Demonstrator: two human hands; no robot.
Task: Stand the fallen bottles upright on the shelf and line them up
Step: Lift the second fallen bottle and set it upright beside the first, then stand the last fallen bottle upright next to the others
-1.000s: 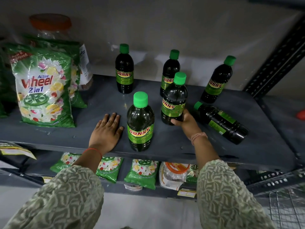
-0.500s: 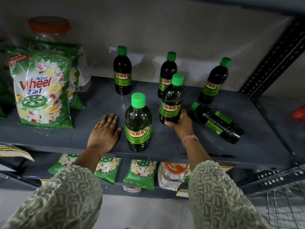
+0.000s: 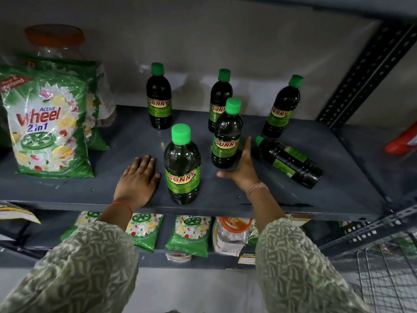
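Note:
Several dark Sunny bottles with green caps are on the grey shelf [image 3: 225, 199]. Three stand along the back: left [image 3: 159, 105], middle [image 3: 218, 96] and right [image 3: 282, 109]. A fourth [image 3: 226, 141] stands in front of the middle one, and a fifth [image 3: 182, 168] stands near the front edge. One bottle [image 3: 290, 161] lies on its side at the right, cap pointing left. My left hand [image 3: 138, 179] rests flat on the shelf, left of the front bottle. My right hand [image 3: 243, 170] is spread open beside the fourth bottle's base, fingers apart, between it and the fallen bottle.
Green Wheel detergent bags [image 3: 47, 125] and an orange-lidded jar [image 3: 56, 44] fill the shelf's left end. A perforated metal upright [image 3: 365, 71] bounds the right. A red object [image 3: 401, 141] sits far right. More packets [image 3: 187, 233] lie on the lower shelf, and a wire basket [image 3: 388, 281] is bottom right.
My right hand has let go of the fourth bottle's base and opened, fingers now stretched up beside it. The bottle stays upright. My left hand has not moved.

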